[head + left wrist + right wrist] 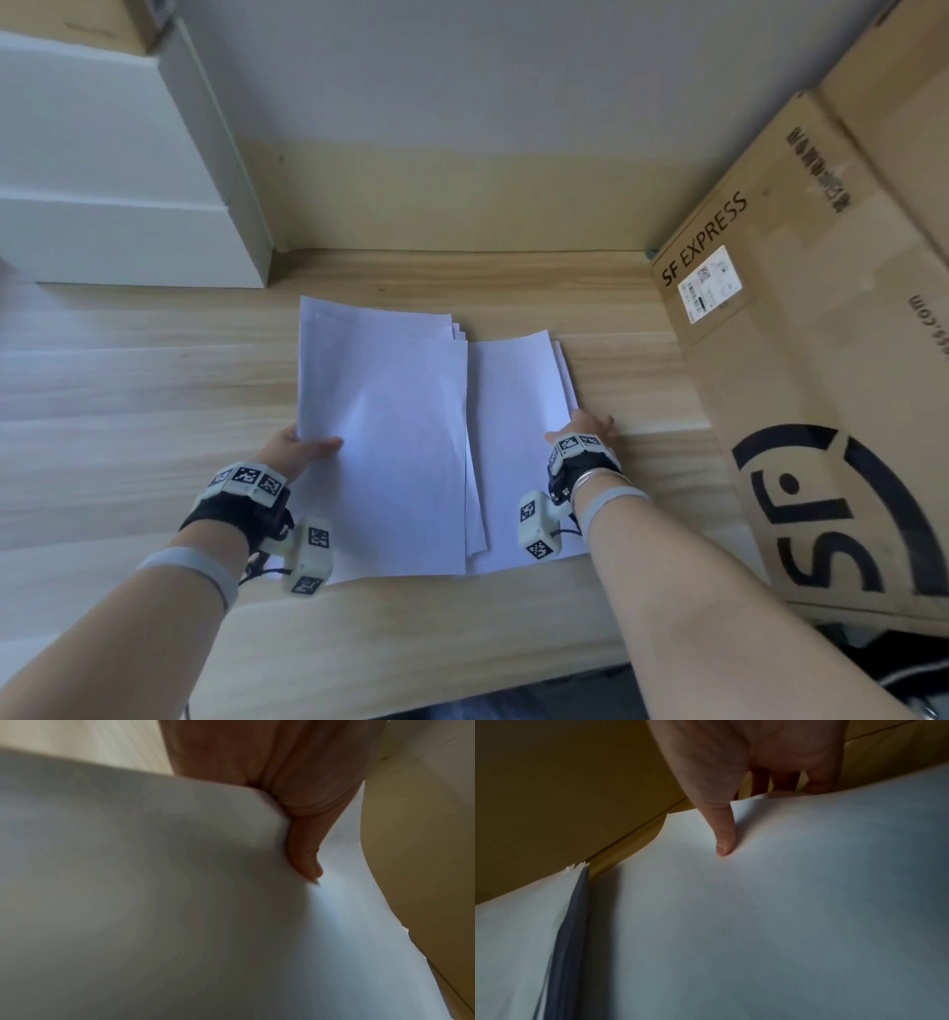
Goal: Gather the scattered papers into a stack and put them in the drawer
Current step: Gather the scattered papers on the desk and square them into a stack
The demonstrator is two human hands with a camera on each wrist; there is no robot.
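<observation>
I see two batches of white papers (390,437) lying mid-frame on the wooden table (128,390). My left hand (303,447) pinches the left batch's edge, thumb on top; my right hand (585,429) pinches the right batch likewise, beside the cardboard box (801,360) at frame right.

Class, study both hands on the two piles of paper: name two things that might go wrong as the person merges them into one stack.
1. The left hand pinches the left pile at one edge only; its fanned sheets may slide apart when lifted.
2. The right pile lies close to the cardboard box, so the right hand may bump it and crumple sheets.
</observation>
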